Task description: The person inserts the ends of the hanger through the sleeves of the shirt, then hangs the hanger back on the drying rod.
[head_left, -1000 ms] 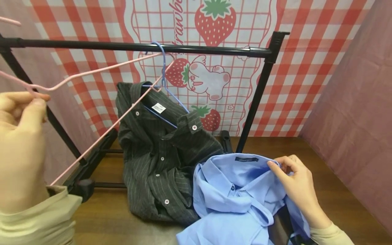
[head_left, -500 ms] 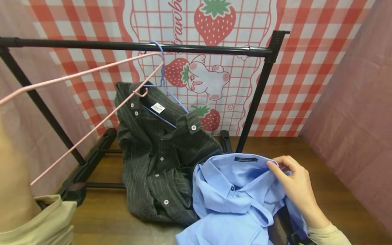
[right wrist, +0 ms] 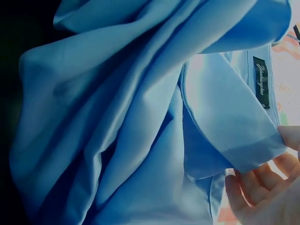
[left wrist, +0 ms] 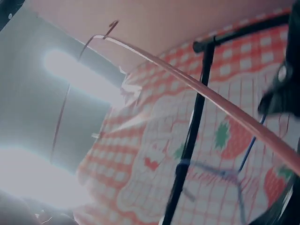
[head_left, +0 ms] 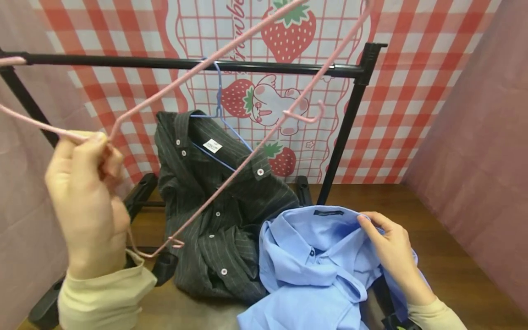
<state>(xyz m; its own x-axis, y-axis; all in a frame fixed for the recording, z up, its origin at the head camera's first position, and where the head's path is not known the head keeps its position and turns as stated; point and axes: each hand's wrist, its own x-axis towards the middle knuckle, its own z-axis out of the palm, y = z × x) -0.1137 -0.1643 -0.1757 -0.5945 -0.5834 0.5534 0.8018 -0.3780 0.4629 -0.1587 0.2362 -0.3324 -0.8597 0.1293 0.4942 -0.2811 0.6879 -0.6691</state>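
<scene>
At the left of the head view, my left hand (head_left: 91, 192) pinches a pink clothes hanger (head_left: 285, 114) close to its neck. The hanger is tilted, its bars reaching up across the view to the right. In the left wrist view one pink hanger bar (left wrist: 201, 90) runs diagonally; the hand itself does not show there. My right hand (head_left: 392, 250) pinches the collar of a light blue shirt (head_left: 305, 270) between thumb and fingers. That collar (right wrist: 234, 108) stands raised with its dark label showing in the right wrist view, and the cloth below hangs in folds.
A black clothes rack (head_left: 268, 68) spans the back. On it a blue hanger (head_left: 219, 91) carries a dark striped shirt (head_left: 206, 229), just left of the blue shirt. A checked strawberry backdrop (head_left: 433, 68) stands behind, and the wooden table (head_left: 445, 238) lies below.
My left hand has moved right, back into full view, bringing the pink hanger rightward, nearer and more steeply tilted, across the dark shirt and rack bar. My right hand has barely moved on the blue shirt's collar.
</scene>
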